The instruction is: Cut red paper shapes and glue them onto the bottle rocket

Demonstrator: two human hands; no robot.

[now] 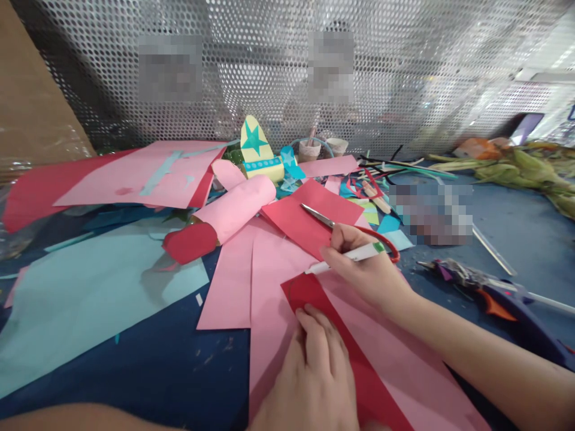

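My right hand point(366, 263) is closed around a white marker point(359, 254) with a green end. The marker's tip is at the top edge of a dark red paper strip point(314, 296), where a faint curved line shows. My left hand point(314, 371) lies flat on that strip, fingers stretched along it. Pink paper sheets point(274, 299) are spread underneath. Just beyond my right hand, scissors point(318, 215) with orange-red handles rest on a red paper piece point(300, 209), partly hidden by the hand. A pink paper tube point(238, 209) with a red rounded end point(191, 242) lies to the left.
A glue gun point(503, 299) lies at the right. Light blue paper point(103, 287) covers the left side. Behind stand a yellow paper piece with a blue star point(254, 140) and paper cups point(309, 149). Corn husks point(525, 170) lie far right. A perforated metal panel point(269, 66) closes the back.
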